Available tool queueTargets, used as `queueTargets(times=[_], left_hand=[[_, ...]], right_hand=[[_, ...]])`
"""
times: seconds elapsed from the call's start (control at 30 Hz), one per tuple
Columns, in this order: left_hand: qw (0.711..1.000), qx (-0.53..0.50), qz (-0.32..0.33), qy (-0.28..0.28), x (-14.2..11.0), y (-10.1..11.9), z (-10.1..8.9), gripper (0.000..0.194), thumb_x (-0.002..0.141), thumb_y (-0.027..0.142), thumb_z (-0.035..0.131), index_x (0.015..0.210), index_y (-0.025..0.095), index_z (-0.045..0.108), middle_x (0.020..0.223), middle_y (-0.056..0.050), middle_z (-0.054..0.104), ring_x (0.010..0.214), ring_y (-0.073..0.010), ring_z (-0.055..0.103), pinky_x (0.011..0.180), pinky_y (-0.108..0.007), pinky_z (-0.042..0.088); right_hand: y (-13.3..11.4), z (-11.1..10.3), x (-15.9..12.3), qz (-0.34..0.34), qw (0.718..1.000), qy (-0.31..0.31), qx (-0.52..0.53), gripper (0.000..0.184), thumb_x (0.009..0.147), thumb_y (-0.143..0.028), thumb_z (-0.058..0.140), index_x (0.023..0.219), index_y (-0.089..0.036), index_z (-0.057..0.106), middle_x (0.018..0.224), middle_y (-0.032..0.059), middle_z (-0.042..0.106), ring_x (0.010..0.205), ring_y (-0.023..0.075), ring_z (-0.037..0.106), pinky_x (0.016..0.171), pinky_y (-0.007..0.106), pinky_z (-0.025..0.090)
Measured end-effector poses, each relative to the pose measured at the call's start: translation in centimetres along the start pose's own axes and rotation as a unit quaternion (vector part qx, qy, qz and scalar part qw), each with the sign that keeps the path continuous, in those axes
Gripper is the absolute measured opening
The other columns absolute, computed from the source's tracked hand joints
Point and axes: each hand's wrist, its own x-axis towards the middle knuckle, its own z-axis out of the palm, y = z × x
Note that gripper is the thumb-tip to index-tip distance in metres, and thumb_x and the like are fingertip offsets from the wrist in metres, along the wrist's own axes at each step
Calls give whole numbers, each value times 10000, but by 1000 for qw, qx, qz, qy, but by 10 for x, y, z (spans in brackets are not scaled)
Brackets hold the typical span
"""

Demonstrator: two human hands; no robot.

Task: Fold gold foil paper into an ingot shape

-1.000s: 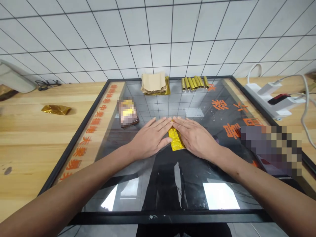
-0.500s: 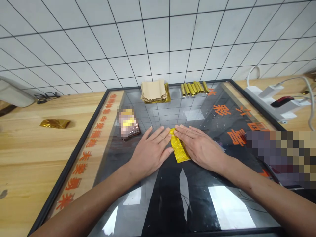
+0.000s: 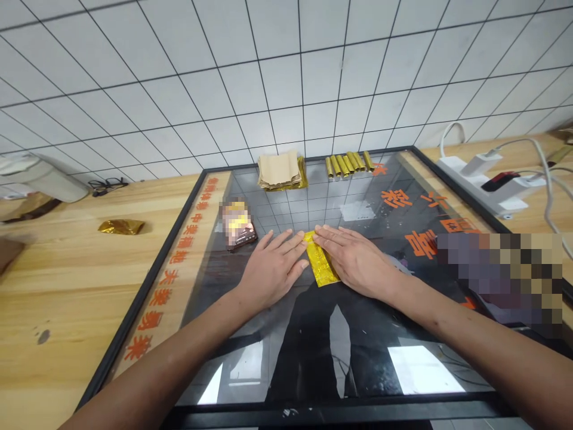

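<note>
Hand status, please?

Left hand (image 3: 273, 269): flat, palm down, fingers slightly spread, no pinch. Right hand (image 3: 356, 260): same posture, fingers extended and laid flat, also no pinch.

Location of the workpiece?

Gold foil strip (image 3: 320, 258): on the glass-topped board (image 3: 147, 298), between the hands, long axis running away from the person at a slight tilt. Right fingertips (image 3: 322, 233) rest on its far end. Left thumb (image 3: 303, 267) sits just beside its edge; contact cannot be confirmed.

Adjacent items?

Left of the hands, on the glass: a packet (image 3: 236, 224), blurred and unreadable. Far edge of the board: a stack of kraft paper (image 3: 278, 169) on gold foil sheets (image 3: 303, 181), then a row of rolled gold foil tubes (image 3: 344, 165). Right of the right hand: a blurred object (image 3: 499, 278).

Off the board?

Wooden table (image 3: 67, 298): a crumpled gold foil piece (image 3: 121, 227) at left, a white power strip (image 3: 474, 179) with cables at right.
</note>
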Motion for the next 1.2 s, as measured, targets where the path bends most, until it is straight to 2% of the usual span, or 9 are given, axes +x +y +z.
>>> queueTargets(times=[0.33, 0.53, 0.67, 0.73, 0.83, 0.93, 1.03, 1.2], left_hand=[[999, 52, 3, 0, 2, 5, 1, 433, 1129, 351, 470, 1495, 209, 652, 1644, -84, 574, 1518, -305, 545, 1262, -532, 420], [999, 51, 16, 4, 9, 7, -2, 399, 1096, 303, 515, 1424, 139, 674, 1576, -148, 629, 1496, -338, 556, 1249, -561, 447], [998, -8, 46, 36, 20, 11, -9, 246, 1055, 235, 543, 1195, 143, 723, 1467, -174, 682, 1410, -314, 623, 1208, -512, 510], [995, -55, 54, 57, 24, 14, -11, 194, 1030, 178, 530, 1134, 164, 694, 1419, -152, 705, 1349, -278, 661, 1162, -463, 552], [992, -101, 53, 54, 28, 17, -10, 196, 980, 101, 497, 1073, 195, 642, 1344, -118, 735, 1269, -250, 702, 1073, -422, 604], [990, -124, 55, 46, 26, 16, -4, 249, 949, 56, 469, 1076, 212, 616, 1350, -98, 735, 1308, -236, 693, 1088, -413, 599], [987, -140, 56, 60, 22, 13, 2, 302, 938, 36, 458, 1127, 215, 611, 1447, -97, 700, 1390, -222, 653, 1154, -411, 567], [985, -153, 44, 63, 18, 13, 6, 305, 961, 54, 441, 1160, 213, 608, 1483, -111, 681, 1424, -238, 632, 1172, -435, 558]], right_hand=[[6, 8, 1, 1, 1000, -8, 8, 536, 1032, -163, 453, 1537, -93, 616, 1651, 190, 540, 1537, 286, 520, 1285, 494, 401], [9, 12, 2, 1, 1000, -10, 17, 545, 1034, -191, 452, 1552, -102, 598, 1664, 181, 529, 1558, 274, 493, 1304, 482, 367], [11, 15, 3, 1, 1000, -11, 19, 544, 1045, -195, 438, 1561, -102, 581, 1668, 181, 527, 1566, 275, 481, 1303, 486, 369], [11, 16, 3, 0, 1000, -7, 21, 538, 1051, -200, 438, 1561, -103, 576, 1673, 182, 521, 1568, 276, 478, 1307, 488, 364], [10, 15, 3, 1, 1000, -4, 23, 539, 1056, -196, 431, 1571, -99, 559, 1679, 180, 515, 1567, 278, 479, 1308, 491, 363], [8, 12, 2, 1, 1000, -4, 24, 537, 1059, -183, 417, 1568, -83, 557, 1669, 187, 527, 1559, 284, 489, 1304, 497, 369], [7, 8, 1, -2, 1000, -3, 23, 528, 1061, -171, 418, 1562, -89, 562, 1665, 197, 530, 1546, 292, 506, 1293, 506, 386], [4, 3, 0, 5, 1000, 7, 3, 500, 1054, -147, 433, 1523, -60, 584, 1629, 271, 517, 1485, 336, 547, 1228, 518, 451]])
